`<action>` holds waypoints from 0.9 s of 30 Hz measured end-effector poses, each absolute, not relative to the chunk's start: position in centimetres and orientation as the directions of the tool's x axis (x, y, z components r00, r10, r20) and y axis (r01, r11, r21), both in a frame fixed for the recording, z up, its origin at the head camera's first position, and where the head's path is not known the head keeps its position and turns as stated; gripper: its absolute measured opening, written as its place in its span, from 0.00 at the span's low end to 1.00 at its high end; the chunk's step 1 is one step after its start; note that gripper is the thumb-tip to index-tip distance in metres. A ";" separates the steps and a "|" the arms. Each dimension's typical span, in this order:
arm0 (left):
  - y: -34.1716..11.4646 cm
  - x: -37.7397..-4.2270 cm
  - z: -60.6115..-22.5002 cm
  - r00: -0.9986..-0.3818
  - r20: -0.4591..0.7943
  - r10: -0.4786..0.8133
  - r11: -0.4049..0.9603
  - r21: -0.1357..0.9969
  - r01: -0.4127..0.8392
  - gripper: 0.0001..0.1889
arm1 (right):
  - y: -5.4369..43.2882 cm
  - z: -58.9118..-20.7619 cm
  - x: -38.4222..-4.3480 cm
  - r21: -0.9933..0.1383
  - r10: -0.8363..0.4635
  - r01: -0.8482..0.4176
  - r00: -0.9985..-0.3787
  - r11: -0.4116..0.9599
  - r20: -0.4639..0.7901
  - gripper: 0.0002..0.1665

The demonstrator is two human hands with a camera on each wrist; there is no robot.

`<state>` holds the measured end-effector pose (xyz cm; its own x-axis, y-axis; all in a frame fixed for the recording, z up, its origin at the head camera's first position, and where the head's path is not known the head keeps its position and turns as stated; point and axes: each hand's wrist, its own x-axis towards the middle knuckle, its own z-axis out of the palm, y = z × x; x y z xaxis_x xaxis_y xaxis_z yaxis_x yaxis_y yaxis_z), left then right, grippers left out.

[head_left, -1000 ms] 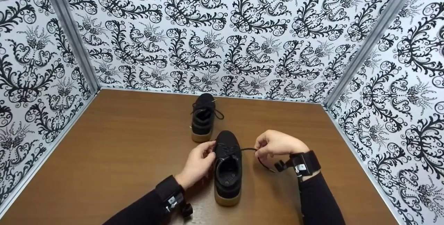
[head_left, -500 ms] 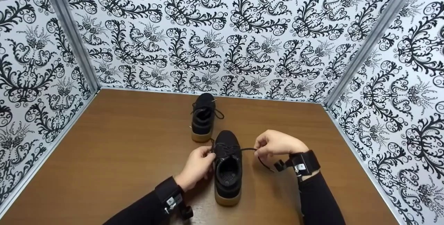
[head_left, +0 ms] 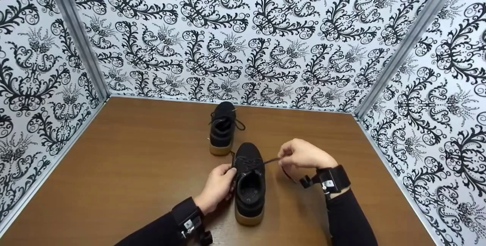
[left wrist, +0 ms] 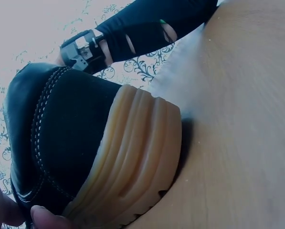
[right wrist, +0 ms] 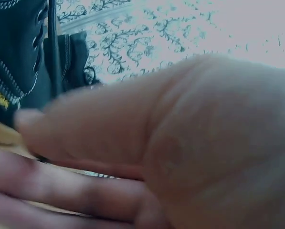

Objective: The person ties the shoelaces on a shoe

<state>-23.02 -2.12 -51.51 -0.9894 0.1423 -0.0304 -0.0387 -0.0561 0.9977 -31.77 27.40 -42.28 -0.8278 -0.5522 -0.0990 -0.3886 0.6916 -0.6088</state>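
A black lace-up shoe [head_left: 249, 210] with a gum-coloured sole stands on the brown table, toe pointing away from me. At its left side my left hand [head_left: 216, 185] pinches a short dark lace end beside the eyelets; the left wrist view shows its fingertips [left wrist: 49, 219] close against the shoe's side. To the right of the shoe, my right hand [head_left: 303, 155] pinches the other shoelace [head_left: 270, 160] between thumb and fingers. That lace runs taut from the shoe to the fingers, and its loose end hangs below the hand.
A second black shoe [head_left: 221, 139], its lace looped out to the right, stands farther back and slightly left. Patterned white-and-black walls [head_left: 235, 48] enclose the table [head_left: 152, 143] at the back and both sides.
My right hand has risen slightly, lifting the lace, which now slopes up to the fingers. My left hand has drawn back a little from the laces, a bit of lace now showing above it.
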 end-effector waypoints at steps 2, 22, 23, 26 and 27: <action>-2.1 -22.9 -51.6 -0.989 -0.032 0.144 -0.068 0.997 -0.042 0.12 | 26.1 -42.2 -31.3 -0.601 -0.540 -0.453 -0.841 0.659 0.042 0.07; -2.1 -23.0 -51.5 -0.989 -0.006 0.145 -0.087 0.996 -0.019 0.11 | 23.1 -42.4 -30.2 -0.571 -0.613 -0.582 -0.773 0.580 0.164 0.09; -2.1 -23.0 -51.5 -0.990 -0.005 0.143 -0.086 0.996 -0.017 0.11 | 23.0 -42.3 -30.2 -0.573 -0.619 -0.583 -0.769 0.577 0.159 0.09; -2.2 -23.1 -51.5 -0.991 -0.014 0.137 -0.079 0.997 -0.025 0.11 | 22.9 -42.3 -30.1 -0.589 -0.641 -0.596 -0.750 0.545 0.165 0.08; -2.2 -23.0 -51.6 -0.991 -0.019 0.135 -0.076 0.997 -0.030 0.12 | 22.8 -42.3 -30.0 -0.594 -0.650 -0.604 -0.741 0.531 0.173 0.07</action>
<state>-23.05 -2.23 -51.56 -0.9907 0.1347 -0.0194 -0.0298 -0.0757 0.9967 -30.02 22.84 -42.32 -0.7405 -0.6495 0.1725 -0.6043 0.5312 -0.5939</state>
